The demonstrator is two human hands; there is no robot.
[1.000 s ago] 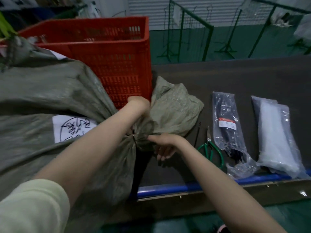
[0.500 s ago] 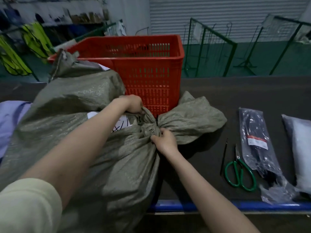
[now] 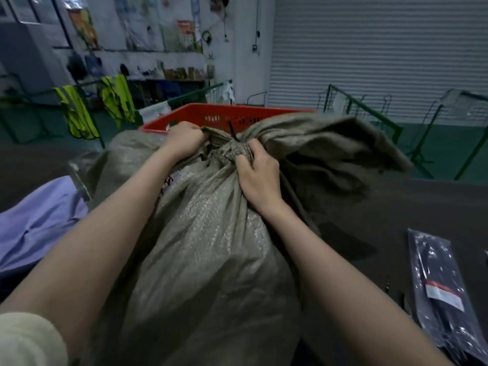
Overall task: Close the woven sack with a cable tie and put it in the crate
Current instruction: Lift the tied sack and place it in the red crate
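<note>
Sack [image 3: 206, 249] of dull grey-green woven plastic fills the middle of the view, bulging and full, its weave catching a faint sheen; it stands on the dark table [image 3: 412, 207] just in front of the red crate [image 3: 211, 116]. Its mouth is gathered into a tight, wrinkled neck, and a black tie [image 3: 233, 133] sticks up from that neck. Beyond the neck the loose top of the fabric flares out to the right in a limp flap. Left hand [image 3: 184, 140] has its fingers closed on the fabric just left of the neck; right hand [image 3: 257, 173] has its fingers clenched on the bunched neck itself. A clear bag of black ties [image 3: 446, 294] lies on the table at the right.
</note>
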